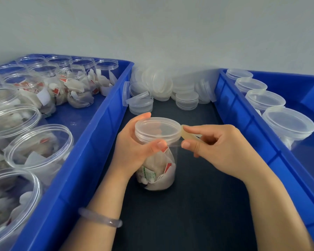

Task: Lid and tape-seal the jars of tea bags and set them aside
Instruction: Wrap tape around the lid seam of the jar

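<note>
Both grips are busy at one jar (158, 171), which stands upright on the dark desk (198, 205) with its clear lid (158, 128) already seated. The left grip (132, 153) wraps round the jar's neck from the left, fingers curled behind it and the thumb pressing on the lid's lower edge at the front. The right grip (216, 147), just right of the lid, pinches what looks like a small yellowish tape roll (186, 134) between thumb and forefinger. A short clear strip (174, 144) runs from the roll to the spot under the left thumb. I judge the sealing of this jar as only just started: one end is anchored, and the run round the lid is yet to be made. Right of the jar, a blue crate (243, 124) holds a row of four lidded jars (288, 124), seemingly finished, though I cannot see their tape. Left of the jar, another blue crate (91, 151) holds many open jars (40, 144) full of tea bags, so most of the work appears to remain. Behind the jar lies a heap of loose lids (158, 86). Inside the jar, red-and-white tags (169, 166) and a green-printed label (149, 173) show, but no writing or brand is readable.
</note>
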Motion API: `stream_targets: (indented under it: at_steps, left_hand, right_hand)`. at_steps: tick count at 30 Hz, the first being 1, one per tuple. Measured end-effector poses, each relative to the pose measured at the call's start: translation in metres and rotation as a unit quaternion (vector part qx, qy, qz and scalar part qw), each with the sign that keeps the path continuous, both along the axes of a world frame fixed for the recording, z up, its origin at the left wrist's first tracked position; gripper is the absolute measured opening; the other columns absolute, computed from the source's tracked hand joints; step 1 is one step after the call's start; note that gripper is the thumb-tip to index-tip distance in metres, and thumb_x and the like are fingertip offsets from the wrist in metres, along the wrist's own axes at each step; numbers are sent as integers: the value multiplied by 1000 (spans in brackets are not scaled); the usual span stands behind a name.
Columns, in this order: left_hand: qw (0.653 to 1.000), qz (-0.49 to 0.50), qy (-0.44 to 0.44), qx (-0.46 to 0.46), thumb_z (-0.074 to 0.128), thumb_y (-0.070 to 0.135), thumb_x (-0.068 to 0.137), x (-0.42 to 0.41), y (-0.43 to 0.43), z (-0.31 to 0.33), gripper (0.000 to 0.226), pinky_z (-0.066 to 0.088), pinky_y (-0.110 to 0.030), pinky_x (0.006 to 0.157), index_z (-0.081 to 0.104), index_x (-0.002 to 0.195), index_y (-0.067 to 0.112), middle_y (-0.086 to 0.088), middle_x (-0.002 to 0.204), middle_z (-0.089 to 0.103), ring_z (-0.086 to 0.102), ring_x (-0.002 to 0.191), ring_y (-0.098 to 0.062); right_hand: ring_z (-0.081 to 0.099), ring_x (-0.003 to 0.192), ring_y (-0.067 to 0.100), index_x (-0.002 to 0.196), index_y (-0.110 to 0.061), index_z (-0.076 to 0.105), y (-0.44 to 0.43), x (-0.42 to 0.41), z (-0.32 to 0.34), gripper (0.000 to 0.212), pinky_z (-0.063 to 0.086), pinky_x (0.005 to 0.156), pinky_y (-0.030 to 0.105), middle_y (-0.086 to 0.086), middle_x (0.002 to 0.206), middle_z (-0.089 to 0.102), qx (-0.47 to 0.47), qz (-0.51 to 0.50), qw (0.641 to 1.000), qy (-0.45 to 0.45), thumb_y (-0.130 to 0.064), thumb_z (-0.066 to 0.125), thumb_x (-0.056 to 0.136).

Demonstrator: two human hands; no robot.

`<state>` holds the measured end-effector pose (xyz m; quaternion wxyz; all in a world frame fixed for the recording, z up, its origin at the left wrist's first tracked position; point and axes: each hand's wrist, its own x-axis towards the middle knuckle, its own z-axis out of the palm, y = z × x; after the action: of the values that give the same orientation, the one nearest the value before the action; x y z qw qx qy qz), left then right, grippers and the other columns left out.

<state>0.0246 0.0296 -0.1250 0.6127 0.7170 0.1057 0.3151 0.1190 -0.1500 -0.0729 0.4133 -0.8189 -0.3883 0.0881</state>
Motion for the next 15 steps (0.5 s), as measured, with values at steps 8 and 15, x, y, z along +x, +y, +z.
stream_targets:
  at_steps: [8, 15]
  left_hand:
    - [996, -78, 28, -19, 79, 73, 44, -2, 0, 0, 98, 53, -32, 90, 56, 122, 19, -3, 114, 68, 65, 109, -18]
    - [987, -146, 69, -22, 76, 80, 35, -2, -1, 2, 126, 47, -23, 96, 40, 140, 21, 9, 126, 62, 56, 120, -7]
  right_hand:
    - [61, 78, 32, 112, -46, 62, 2, 2, -5, 66, 53, 75, 49, 11, 81, 66, 10, 23, 1000, 5, -78, 56, 55]
    - [54, 111, -9, 117, -55, 50, 8, 1, -8, 61, 42, 95, 19, -32, 121, 58, 4, 68, 996, 54, -71, 56, 59]
